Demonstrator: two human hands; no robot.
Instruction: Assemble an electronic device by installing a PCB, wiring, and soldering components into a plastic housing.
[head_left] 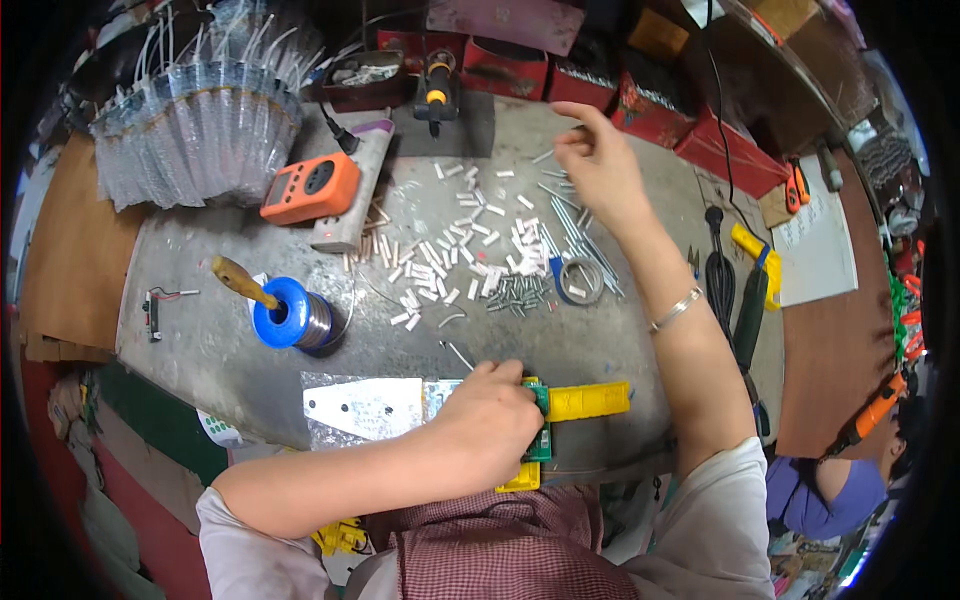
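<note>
My left hand (488, 420) is closed on a green circuit board (541, 440) at the table's near edge, covering much of it. Under and beside the board shows a yellow plastic piece (590, 400), its long arm pointing right. A white tapered plate (365, 406) on bubble wrap lies left of that hand. My right hand (602, 170) is raised at the far side, close to the red bins, its index finger bent and apart from the thumb. Nothing shows between those fingers. Below it lie several long metal rods (575, 225).
Many small white pieces (430, 270) and screws (518, 293) cover mid-table beside a tape roll (580, 281). At left stand a blue solder spool (290, 313), an orange meter (312, 188) and bubble-wrapped bundles (200, 130). Red bins (650, 108) line the back; a black cable (718, 270) lies right.
</note>
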